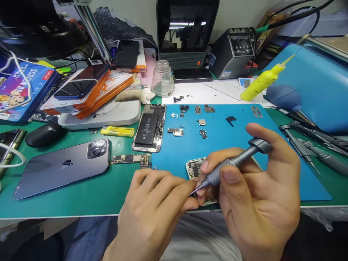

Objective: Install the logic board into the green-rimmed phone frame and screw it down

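My right hand (258, 192) is wrapped around a grey precision screwdriver (227, 166), with the index finger by its cap. The driver slants down to the left, its thin tip beside the fingertips of my left hand (157, 203). Those left fingers are pinched together; anything between them is too small or hidden to make out. Beneath both hands lies an opened phone housing (194, 168) at the front of the blue mat, largely covered by the fingers. Small phone parts lie beyond it, such as a metal bracket (175, 132) and a camera module (184, 108).
A phone screen with its battery (146, 128), a logic board (130, 158) and a grey phone (65, 166) lie to the left. A yellow lighter (117, 131) and a glass jar (162, 79) stand farther back. More screwdrivers (300, 148) and a yellow bottle (262, 82) are at right.
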`<action>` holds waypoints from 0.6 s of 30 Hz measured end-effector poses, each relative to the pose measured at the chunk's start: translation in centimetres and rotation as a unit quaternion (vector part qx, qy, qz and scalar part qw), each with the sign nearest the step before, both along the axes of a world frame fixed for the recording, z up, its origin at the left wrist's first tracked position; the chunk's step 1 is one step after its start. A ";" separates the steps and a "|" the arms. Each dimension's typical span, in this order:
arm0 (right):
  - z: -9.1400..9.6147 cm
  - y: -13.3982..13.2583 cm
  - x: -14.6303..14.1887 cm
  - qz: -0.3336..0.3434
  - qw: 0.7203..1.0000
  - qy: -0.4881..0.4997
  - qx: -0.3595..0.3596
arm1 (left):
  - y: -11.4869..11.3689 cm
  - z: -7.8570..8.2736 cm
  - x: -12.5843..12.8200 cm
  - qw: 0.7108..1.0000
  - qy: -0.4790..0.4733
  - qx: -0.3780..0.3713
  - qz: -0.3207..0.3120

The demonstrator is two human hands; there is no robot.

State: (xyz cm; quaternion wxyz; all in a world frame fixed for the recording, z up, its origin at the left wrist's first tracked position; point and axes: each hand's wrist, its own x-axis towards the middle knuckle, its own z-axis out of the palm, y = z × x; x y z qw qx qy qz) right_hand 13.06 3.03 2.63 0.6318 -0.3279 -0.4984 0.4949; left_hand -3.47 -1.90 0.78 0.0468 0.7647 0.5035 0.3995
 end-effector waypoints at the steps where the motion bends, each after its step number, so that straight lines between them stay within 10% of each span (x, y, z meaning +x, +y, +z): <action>1: 0.0 0.0 0.0 0.000 1.000 -0.001 0.001 | 0.0 -0.3 0.2 1.000 -0.007 0.004 0.005; 18: 0.1 0.1 -0.1 -0.009 1.000 -0.004 0.001 | -0.3 -1.2 0.6 0.999 -0.045 0.009 0.017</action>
